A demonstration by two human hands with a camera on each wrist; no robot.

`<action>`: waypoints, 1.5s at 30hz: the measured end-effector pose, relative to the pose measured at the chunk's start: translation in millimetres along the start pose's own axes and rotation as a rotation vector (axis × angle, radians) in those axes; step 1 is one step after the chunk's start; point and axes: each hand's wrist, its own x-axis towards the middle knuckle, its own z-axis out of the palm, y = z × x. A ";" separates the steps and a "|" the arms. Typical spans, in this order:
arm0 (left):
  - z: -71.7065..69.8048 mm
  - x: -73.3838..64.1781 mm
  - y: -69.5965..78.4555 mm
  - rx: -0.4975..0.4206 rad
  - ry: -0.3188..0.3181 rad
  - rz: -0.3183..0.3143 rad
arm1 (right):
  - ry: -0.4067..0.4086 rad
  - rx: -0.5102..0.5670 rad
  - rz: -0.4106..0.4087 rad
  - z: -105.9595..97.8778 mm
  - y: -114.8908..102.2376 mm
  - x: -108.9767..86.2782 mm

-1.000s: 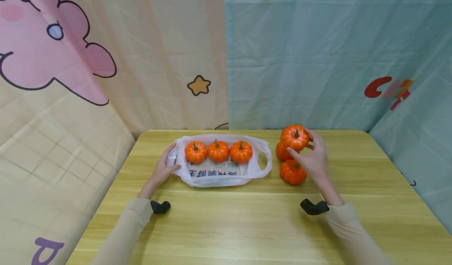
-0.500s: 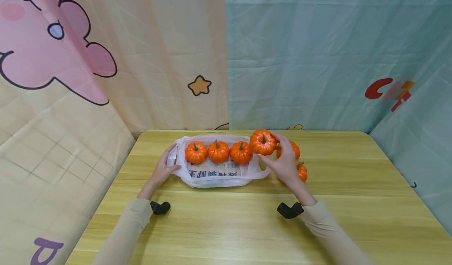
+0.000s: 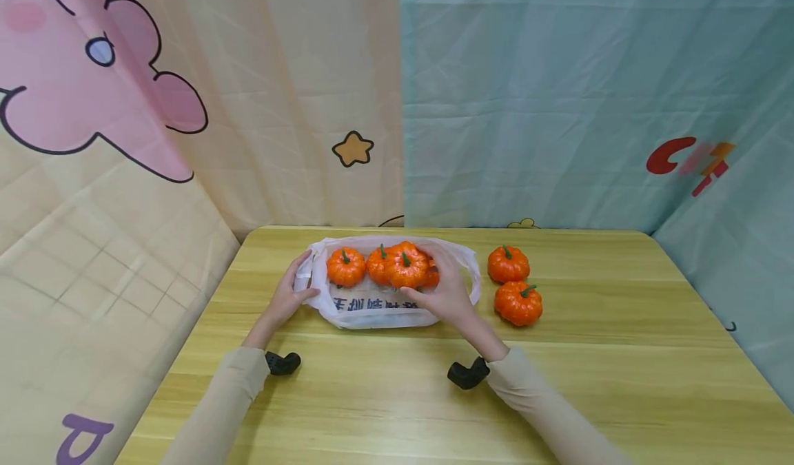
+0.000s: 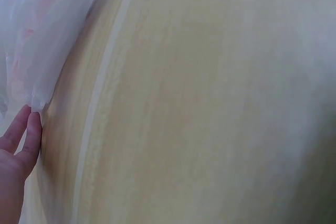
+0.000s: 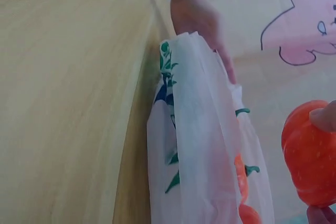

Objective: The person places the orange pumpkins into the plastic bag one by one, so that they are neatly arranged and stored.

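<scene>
A white plastic bag (image 3: pixel 378 319) with printed writing lies with its mouth spread wide on the table. My left hand (image 3: pixel 290 294) pinches the bag's left end; in the left wrist view its fingertips (image 4: pixel 34 121) meet at the plastic edge. My right hand (image 3: pixel 448 293) holds a small orange pumpkin (image 3: pixel 405 265) over the bag, thumb and fingers on its sides. Inside the bag sit a left pumpkin (image 3: pixel 345 267), a middle pumpkin (image 3: pixel 375 264) partly covered, and a right pumpkin (image 3: pixel 432 279) mostly hidden behind the held one and the hand.
To the right of the bag, two more pumpkins stand on the table (image 3: pixel 384 389), one farther back (image 3: pixel 509 265) and one nearer (image 3: pixel 518 304). A printed curtain (image 3: pixel 298 107) hangs behind the table and along its sides.
My right hand has carried the pumpkin leftward from beside the bag to above its inside. My left hand has stayed at the bag's left end.
</scene>
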 end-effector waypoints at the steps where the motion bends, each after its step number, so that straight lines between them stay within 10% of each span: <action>1: 0.1 -0.3 0.6 0.000 0.000 0.002 | -0.018 0.003 0.004 4.2 -0.5 0.7; 19: 0.1 -0.1 -0.5 -0.010 0.003 0.028 | -0.244 -0.006 -0.077 62.3 -0.4 16.5; 45: -0.1 -0.8 1.1 -0.050 0.003 0.042 | -0.617 0.041 0.022 80.0 10.3 17.9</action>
